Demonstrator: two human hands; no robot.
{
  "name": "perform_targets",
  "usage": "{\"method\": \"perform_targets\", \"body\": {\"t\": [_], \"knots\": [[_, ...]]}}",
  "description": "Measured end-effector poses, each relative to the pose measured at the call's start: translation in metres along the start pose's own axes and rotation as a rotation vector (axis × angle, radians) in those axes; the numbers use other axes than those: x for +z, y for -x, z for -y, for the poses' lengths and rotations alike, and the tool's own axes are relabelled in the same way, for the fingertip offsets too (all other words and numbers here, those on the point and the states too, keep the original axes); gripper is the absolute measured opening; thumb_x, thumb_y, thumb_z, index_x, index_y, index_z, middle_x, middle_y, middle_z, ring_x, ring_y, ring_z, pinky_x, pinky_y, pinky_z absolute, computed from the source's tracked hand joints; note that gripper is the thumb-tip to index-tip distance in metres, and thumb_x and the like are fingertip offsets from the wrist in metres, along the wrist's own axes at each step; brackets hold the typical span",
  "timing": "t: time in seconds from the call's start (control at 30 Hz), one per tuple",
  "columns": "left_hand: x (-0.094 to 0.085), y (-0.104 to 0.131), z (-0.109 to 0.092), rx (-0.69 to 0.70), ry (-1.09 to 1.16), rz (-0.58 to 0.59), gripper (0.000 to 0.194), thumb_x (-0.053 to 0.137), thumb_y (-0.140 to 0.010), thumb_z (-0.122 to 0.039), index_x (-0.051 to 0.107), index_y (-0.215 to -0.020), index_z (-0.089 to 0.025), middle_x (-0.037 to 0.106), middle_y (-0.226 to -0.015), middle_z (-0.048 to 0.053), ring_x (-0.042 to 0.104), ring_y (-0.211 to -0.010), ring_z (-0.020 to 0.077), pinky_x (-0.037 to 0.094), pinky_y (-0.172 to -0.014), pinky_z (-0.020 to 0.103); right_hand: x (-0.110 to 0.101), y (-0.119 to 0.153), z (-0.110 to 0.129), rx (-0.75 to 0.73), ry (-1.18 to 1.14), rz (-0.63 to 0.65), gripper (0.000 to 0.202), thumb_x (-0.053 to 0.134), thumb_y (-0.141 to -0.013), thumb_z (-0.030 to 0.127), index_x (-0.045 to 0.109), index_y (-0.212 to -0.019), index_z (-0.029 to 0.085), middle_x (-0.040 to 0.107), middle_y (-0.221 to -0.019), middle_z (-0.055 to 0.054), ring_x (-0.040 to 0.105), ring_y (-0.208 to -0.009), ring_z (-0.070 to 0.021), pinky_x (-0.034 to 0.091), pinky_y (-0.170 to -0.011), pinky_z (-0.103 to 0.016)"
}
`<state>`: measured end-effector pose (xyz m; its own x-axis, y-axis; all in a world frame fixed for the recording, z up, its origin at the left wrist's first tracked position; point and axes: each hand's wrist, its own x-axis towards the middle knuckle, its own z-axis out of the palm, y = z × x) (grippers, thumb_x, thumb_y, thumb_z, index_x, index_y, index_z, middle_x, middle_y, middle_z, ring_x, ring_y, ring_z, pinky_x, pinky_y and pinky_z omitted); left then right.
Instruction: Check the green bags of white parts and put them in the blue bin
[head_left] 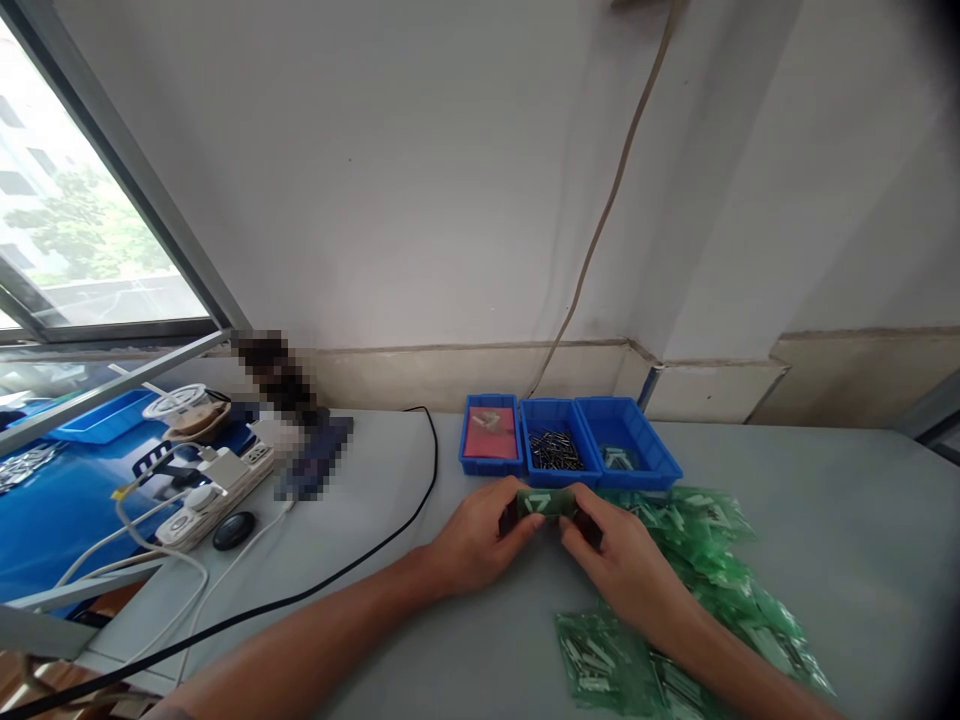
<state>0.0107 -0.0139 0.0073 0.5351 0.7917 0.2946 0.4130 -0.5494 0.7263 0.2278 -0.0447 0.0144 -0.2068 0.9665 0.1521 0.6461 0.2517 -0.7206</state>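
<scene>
Green see-through plastic bag (558,503) w/ small white pieces (538,502) was up btwn both hands, L hand (487,530) pinching one end, R hand (619,550) the other, just in front of 3 blue rectangular plastic trays (559,478) on grey worktop (420,640). Mid tray had thin dark metal pcs (555,450). More filled green plastic bags (724,570) lay nr R hand.

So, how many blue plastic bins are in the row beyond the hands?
3: the left blue plastic bin, the middle blue bin with dark metal pieces, and the right blue bin. None seems hidden.
</scene>
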Motion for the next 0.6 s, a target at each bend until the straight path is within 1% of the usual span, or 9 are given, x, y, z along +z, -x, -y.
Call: {"method": "perform_targets", "body": {"t": [0.13, 0.27, 0.43, 0.6], "knots": [[0.0011, 0.0001, 0.0026, -0.021, 0.015, -0.007, 0.023, 0.053, -0.107, -0.039, 0.057, -0.099, -0.019, 0.058, -0.085, -0.001, 0.048, -0.073, 0.0136, 0.038, -0.068, 0.025, 0.0006, -0.0005, -0.0018, 0.003, -0.007, 0.016, 0.02, 0.046, -0.101, 0.036, 0.046, -0.083, 0.026, 0.057, -0.07, 0.003, 0.052, -0.064, -0.0187, 0.038, -0.059, -0.028], [0.0013, 0.0, 0.0035, -0.031, 0.018, -0.01, 0.027, 0.053, -0.107, -0.042, 0.055, -0.094, -0.018, 0.057, -0.083, -0.001, 0.047, -0.072, 0.0136, 0.037, -0.067, 0.025, 0.002, -0.0011, -0.0028, -0.008, 0.016, -0.001, 0.021, 0.046, -0.1, 0.035, 0.043, -0.081, 0.026, 0.056, -0.07, 0.002, 0.051, -0.065, -0.0189, 0.037, -0.059, -0.028], [0.0005, -0.0004, 0.0017, -0.036, 0.03, -0.003, 0.027, 0.054, -0.107, -0.041, 0.054, -0.091, -0.019, 0.055, -0.081, -0.001, 0.046, -0.071, 0.0137, 0.036, -0.066, 0.025, 0.0024, -0.0009, -0.0027, -0.02, 0.008, -0.005, 0.016, 0.047, -0.098, 0.032, 0.047, -0.082, 0.026, 0.055, -0.07, 0.003, 0.05, -0.065, -0.0185, 0.038, -0.06, -0.028], [0.0007, -0.0003, 0.0023, -0.011, 0.042, -0.007, 0.026, 0.054, -0.107, -0.042, 0.057, -0.095, -0.019, 0.056, -0.084, -0.001, 0.048, -0.073, 0.014, 0.037, -0.068, 0.025, 0.0026, -0.0002, -0.0039, -0.026, -0.005, -0.001, 0.015, 0.047, -0.097, 0.029, 0.048, -0.082, 0.026, 0.055, -0.07, 0.004, 0.05, -0.064, -0.0178, 0.037, -0.059, -0.027]]}}
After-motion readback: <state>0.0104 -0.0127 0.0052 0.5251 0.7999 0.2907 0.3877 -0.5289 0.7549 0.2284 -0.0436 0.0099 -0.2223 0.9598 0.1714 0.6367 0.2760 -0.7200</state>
